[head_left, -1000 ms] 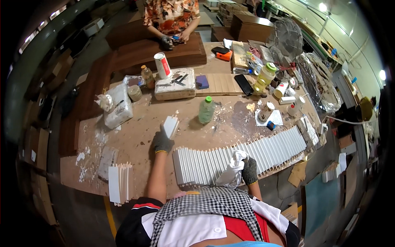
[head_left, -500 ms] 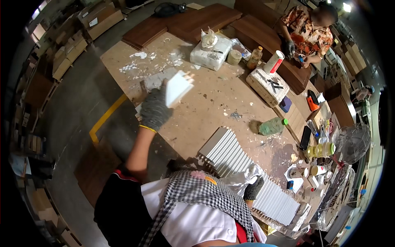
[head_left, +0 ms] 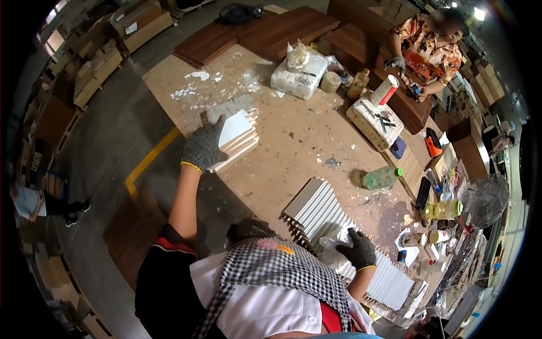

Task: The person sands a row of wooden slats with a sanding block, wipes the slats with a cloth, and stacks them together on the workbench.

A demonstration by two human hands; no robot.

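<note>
My left hand point(head_left: 204, 146), in a dark grey knit glove with a yellow cuff, is closed on the edge of a small stack of white boards point(head_left: 235, 131) with pale wood edges. The stack lies at the table's left edge, next to a flat grey block point(head_left: 228, 106). My right hand point(head_left: 359, 252), gloved the same way, grips a bunched white cloth point(head_left: 334, 261) on a long row of white-edged strips point(head_left: 319, 206). The strips stand side by side along the table's near edge; my hand and the cloth hide part of the row.
Across the worktable point(head_left: 293, 133) stand a wrapped white block point(head_left: 299, 79), a white-topped block point(head_left: 370, 121) with a cup point(head_left: 385, 90), and a green bottle point(head_left: 381, 178). Jars and tools crowd the right side near a fan point(head_left: 486, 200). A co-worker point(head_left: 429, 53) handles brown panels point(head_left: 415, 110).
My left hand has lowered the white board it held in the air onto the table's left side. My right hand has come further into view over the strips, with the cloth.
</note>
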